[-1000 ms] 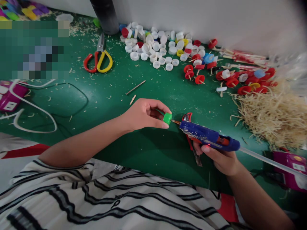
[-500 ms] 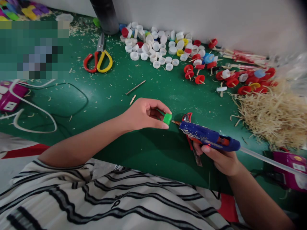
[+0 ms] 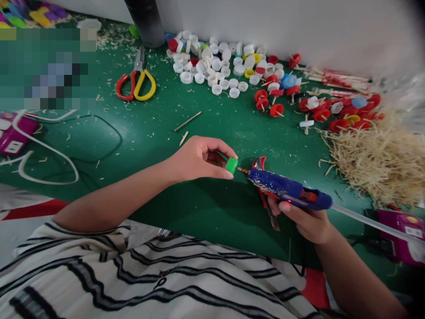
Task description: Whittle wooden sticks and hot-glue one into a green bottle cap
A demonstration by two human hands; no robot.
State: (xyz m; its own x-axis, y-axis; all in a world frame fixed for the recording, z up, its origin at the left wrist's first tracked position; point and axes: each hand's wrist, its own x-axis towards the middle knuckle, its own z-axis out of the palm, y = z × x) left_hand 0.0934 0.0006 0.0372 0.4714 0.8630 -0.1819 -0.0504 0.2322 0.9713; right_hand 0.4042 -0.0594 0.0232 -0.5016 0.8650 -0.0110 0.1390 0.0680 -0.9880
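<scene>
- Head view: I have the left hand [image 3: 199,157] above the bench [image 3: 133,133], nearer its near edge than its far one, with thumb and fingers bent in and pinching a small green cap [image 3: 231,165].
- I see the green cap held off the surface at those fingertips, turned toward the tool beside it.
- I have the right hand [image 3: 308,221] curled round the grip of a blue glue gun [image 3: 282,184]; part of its fingers is hidden.
- The nozzle [image 3: 245,170] points at the green cap and ends right at it; I cannot tell whether they touch.
- A red light glows on the gun's side, and a clear glue stick [image 3: 352,215] runs out of its back toward the bench's right end.
- Below the gun I make out a red tool [image 3: 274,221] with a metal end, partly covered.
- Toward the far edge, I see mostly white caps [image 3: 215,65] in a pile, with red caps on sticks [image 3: 277,110] to their right.
- A heap of pale straw [image 3: 381,159] fills the right end.
- Scissors [image 3: 134,82] with red and yellow handles lie left of the pile, near a dark bottle [image 3: 148,26] at the far edge.
- A nail [image 3: 187,121] lies just beyond the left hand.
</scene>
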